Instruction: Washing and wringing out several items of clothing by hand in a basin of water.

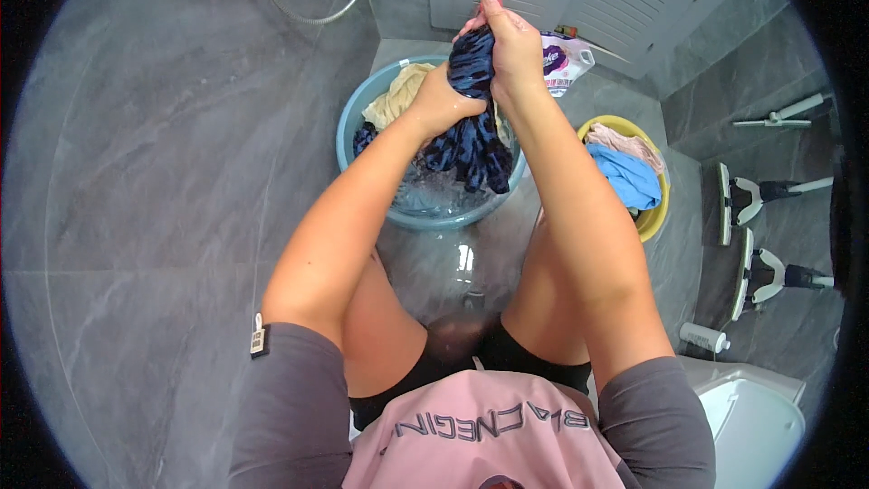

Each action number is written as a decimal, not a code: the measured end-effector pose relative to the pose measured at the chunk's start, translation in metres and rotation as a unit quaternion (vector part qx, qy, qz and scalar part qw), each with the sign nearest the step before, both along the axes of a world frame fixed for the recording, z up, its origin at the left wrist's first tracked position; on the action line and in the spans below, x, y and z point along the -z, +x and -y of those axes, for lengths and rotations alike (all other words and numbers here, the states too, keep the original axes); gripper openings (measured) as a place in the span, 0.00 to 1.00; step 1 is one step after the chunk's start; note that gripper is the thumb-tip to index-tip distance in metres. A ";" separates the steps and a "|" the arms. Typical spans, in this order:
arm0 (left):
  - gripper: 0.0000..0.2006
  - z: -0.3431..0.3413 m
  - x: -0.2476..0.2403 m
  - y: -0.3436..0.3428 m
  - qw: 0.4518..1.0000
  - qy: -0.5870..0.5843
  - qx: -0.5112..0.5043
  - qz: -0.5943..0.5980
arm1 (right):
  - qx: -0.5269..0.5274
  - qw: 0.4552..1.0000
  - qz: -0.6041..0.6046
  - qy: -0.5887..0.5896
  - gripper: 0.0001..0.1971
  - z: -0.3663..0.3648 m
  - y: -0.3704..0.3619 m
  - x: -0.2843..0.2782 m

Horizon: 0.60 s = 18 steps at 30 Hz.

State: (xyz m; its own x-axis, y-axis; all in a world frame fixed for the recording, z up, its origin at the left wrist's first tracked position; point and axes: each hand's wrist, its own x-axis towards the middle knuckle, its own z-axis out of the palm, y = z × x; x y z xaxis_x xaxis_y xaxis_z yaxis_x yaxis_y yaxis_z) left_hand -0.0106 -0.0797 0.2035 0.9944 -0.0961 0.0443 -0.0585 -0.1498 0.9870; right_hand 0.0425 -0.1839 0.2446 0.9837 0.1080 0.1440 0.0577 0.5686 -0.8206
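Note:
A wet dark-blue and black patterned garment [472, 68] is bunched up between my two hands over a light-blue basin [347, 118]. My left hand [442, 101] is closed round its middle, thumb across the cloth. Higher up, my right hand [514, 43] grips the upper end, which is partly hidden by the fingers. The garment's loose lower folds hang down into the basin, over sudsy water [434, 195]. Cream cloth [398, 95] lies in the basin beside my left hand. What kind of garment the dark one is, I cannot make out.
Right of the basin stands a yellow basin [665, 186] with blue cloth [625, 177] and pink cloth [625, 143]. A white and purple detergent package [568, 62] lies behind. Mop heads [742, 272] lean at the right wall, near a white bottle [704, 338]. A shower hose [308, 18] hangs at the far left.

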 end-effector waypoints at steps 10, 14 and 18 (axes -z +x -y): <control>0.24 -0.022 -0.005 -0.018 0.957 -0.200 0.182 -0.105 | -0.169 0.985 0.041 -0.004 0.18 0.004 -0.028 -0.017; 0.26 -0.026 -0.002 -0.021 0.949 -0.216 0.194 -0.121 | -0.184 0.982 0.049 -0.004 0.18 0.002 -0.029 -0.014; 0.27 -0.030 -0.005 -0.018 0.951 -0.206 0.189 -0.133 | -0.202 0.976 0.076 0.016 0.16 0.001 -0.020 -0.005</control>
State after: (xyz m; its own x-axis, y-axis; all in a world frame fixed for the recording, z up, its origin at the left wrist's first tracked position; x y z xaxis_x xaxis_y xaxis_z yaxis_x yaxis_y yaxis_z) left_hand -0.0290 -0.0499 0.2088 0.8732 -0.4785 -0.0928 0.2289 0.2345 0.9448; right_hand 0.0230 -0.1846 0.2500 0.8292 0.4754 0.2940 -0.0567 0.5948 -0.8019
